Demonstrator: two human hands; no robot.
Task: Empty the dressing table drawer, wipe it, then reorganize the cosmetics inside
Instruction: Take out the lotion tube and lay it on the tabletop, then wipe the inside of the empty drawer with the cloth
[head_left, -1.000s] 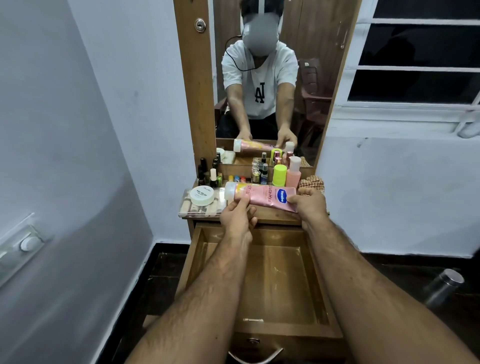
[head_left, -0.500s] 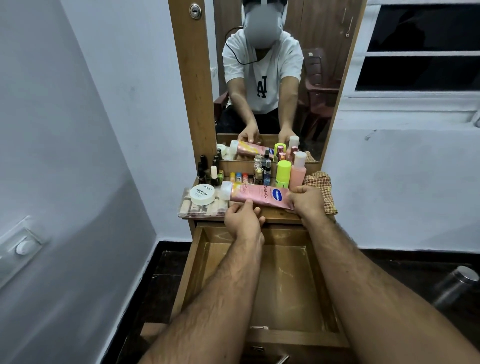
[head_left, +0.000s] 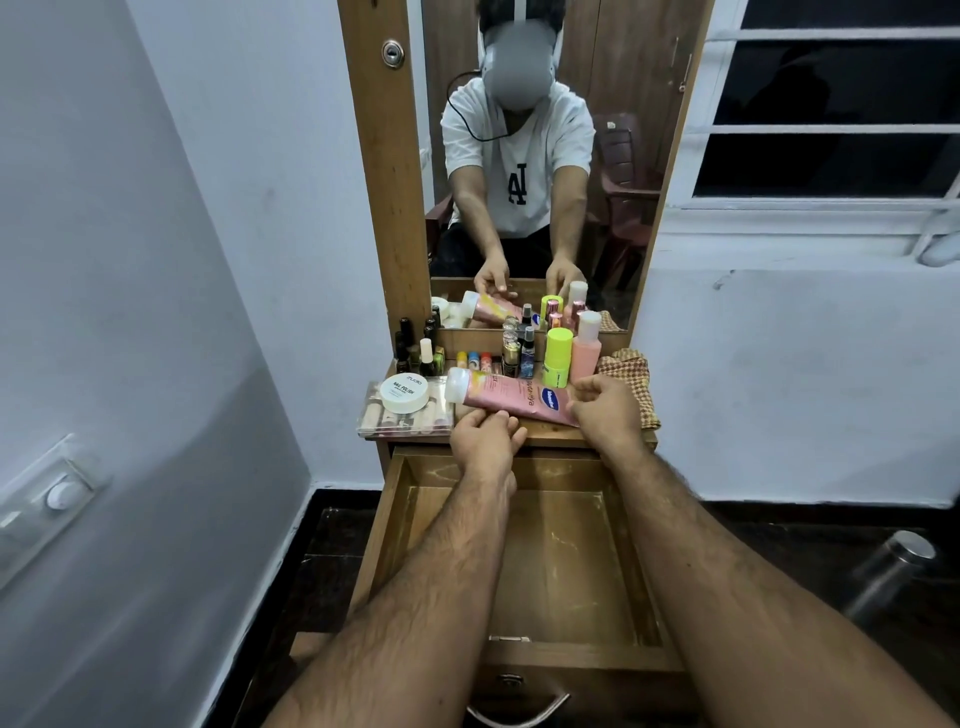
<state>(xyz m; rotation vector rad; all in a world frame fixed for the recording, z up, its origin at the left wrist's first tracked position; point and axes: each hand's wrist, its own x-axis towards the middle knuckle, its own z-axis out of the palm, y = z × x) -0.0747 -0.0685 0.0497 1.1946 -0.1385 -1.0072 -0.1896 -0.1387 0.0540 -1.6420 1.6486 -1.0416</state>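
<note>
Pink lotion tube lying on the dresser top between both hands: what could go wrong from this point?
1. The pink tube lies near the front edge of the dresser top; if the left hand or right hand nudges it, it may roll into the open drawer.
2. Upright small bottles and a yellow-green stick stand close behind; a careless lift could topple them.

Home bedroom: wooden dressing table (head_left: 545, 434), mirror (head_left: 524, 156), cosmetics (head_left: 558, 356), barred window (head_left: 831, 109).
</note>
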